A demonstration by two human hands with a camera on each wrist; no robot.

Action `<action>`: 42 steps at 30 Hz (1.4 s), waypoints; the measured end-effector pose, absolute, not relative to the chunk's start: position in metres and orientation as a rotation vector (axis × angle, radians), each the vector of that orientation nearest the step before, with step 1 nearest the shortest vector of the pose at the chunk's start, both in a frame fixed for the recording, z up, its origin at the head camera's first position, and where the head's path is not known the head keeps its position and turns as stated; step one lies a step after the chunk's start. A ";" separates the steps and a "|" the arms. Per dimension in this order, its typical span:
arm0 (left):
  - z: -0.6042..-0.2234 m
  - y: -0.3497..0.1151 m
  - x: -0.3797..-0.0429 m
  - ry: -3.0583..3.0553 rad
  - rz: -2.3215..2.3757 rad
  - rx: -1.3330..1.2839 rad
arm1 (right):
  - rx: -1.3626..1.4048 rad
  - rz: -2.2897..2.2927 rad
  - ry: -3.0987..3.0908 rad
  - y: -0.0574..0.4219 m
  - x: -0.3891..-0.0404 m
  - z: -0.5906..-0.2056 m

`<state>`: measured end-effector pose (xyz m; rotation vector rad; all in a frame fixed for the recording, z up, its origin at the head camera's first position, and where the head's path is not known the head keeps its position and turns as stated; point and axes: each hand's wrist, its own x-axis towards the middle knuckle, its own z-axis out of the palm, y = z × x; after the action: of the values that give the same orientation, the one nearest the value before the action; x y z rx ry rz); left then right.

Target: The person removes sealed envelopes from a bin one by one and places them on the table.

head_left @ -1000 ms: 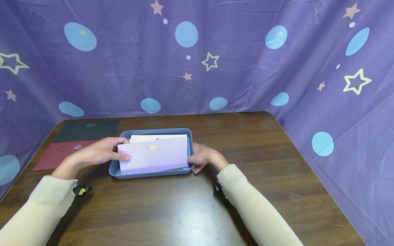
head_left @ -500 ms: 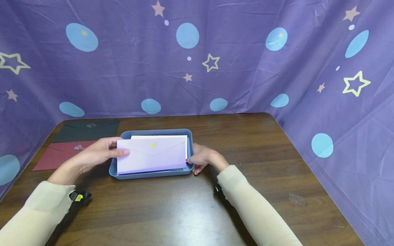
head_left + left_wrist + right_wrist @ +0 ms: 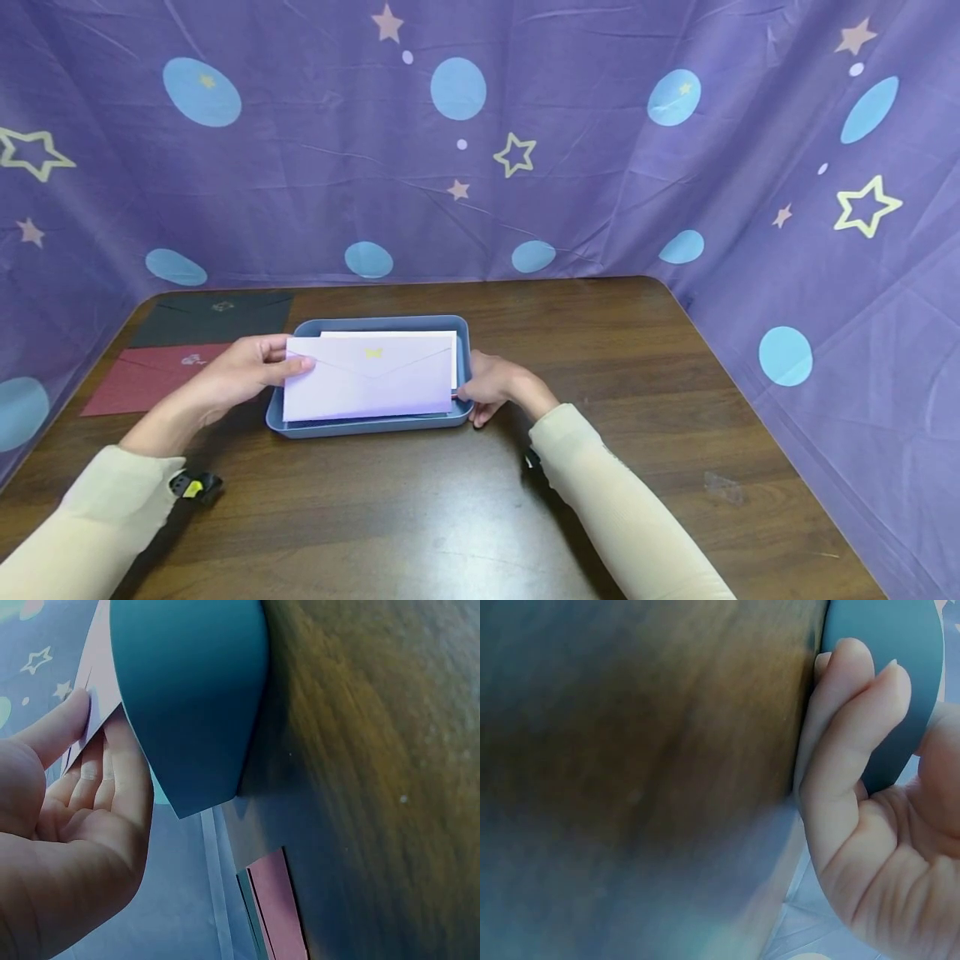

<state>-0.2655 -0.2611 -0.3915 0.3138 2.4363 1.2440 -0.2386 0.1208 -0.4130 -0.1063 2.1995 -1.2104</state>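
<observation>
A pale lavender envelope (image 3: 367, 387) with a small yellow mark on its flap is pinched at its left end by my left hand (image 3: 243, 371). In the left wrist view the thumb (image 3: 64, 727) lies on one face, the fingers behind it. The envelope is over a blue tray (image 3: 352, 429), with a white envelope (image 3: 454, 358) showing behind it. My right hand (image 3: 498, 383) holds the tray's right end. The right wrist view shows bent fingers against the tray's outer wall (image 3: 900, 630) and the thumb at the rim. What else lies in the tray is mostly hidden.
Left of the tray a dark green envelope (image 3: 213, 317) and a red envelope (image 3: 150, 375) lie on the wooden table (image 3: 600, 375), behind my left hand. A purple curtain (image 3: 570, 200) with stars and dots hangs around the table's back and sides.
My left hand has raised the lavender envelope slightly and shifted it a little to the left; it now lies straighter. The right hand stays at the tray's end.
</observation>
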 end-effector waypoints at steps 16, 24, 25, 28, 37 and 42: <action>-0.377 -0.285 -0.263 2.496 1.296 0.283 | -0.089 -1.181 2.206 0.120 -0.239 -0.411; -0.368 -0.314 -0.260 2.445 1.339 0.254 | -0.092 -1.172 2.208 0.120 -0.240 -0.411; -0.367 -0.318 -0.260 2.416 1.355 0.238 | -0.094 -1.172 2.209 0.120 -0.240 -0.411; -0.365 -0.333 -0.259 2.301 1.425 0.181 | -0.096 -1.171 2.211 0.120 -0.240 -0.412; -0.367 -0.370 -0.257 2.355 1.353 0.098 | -0.089 -1.154 2.214 0.119 -0.240 -0.411; -0.368 -0.388 -0.255 2.437 1.224 0.093 | -0.092 -1.157 2.222 0.120 -0.240 -0.410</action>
<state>-0.2551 -0.3877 -0.3682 0.0930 2.4371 1.2242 -0.2401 0.1198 -0.4102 -0.0919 2.2217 -1.1574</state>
